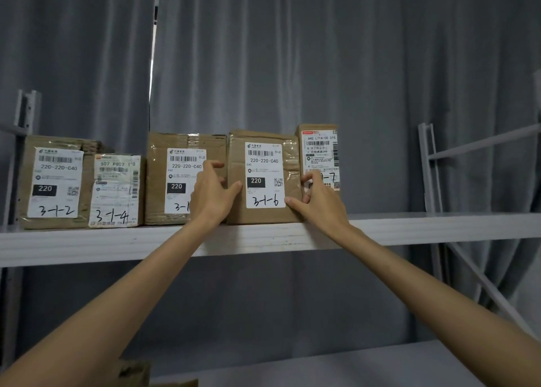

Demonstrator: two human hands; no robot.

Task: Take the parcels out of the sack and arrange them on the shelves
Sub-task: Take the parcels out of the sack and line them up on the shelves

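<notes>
Several brown cardboard parcels with white labels stand in a row on the upper white shelf. The parcel marked 3-1-6 stands upright between my hands. My left hand grips its left edge, thumb on the front face, fingers reaching into the gap beside the neighbouring parcel. My right hand grips its right edge, thumb on the front, fingers curled between it and the narrow parcel ending in 7. The sack is out of view.
Parcels 3-1-2 and 3-1-4 stand at the shelf's left end. The shelf's right half is bare. A lower shelf holds a brown box corner. Grey curtains hang behind; another white rack stands at right.
</notes>
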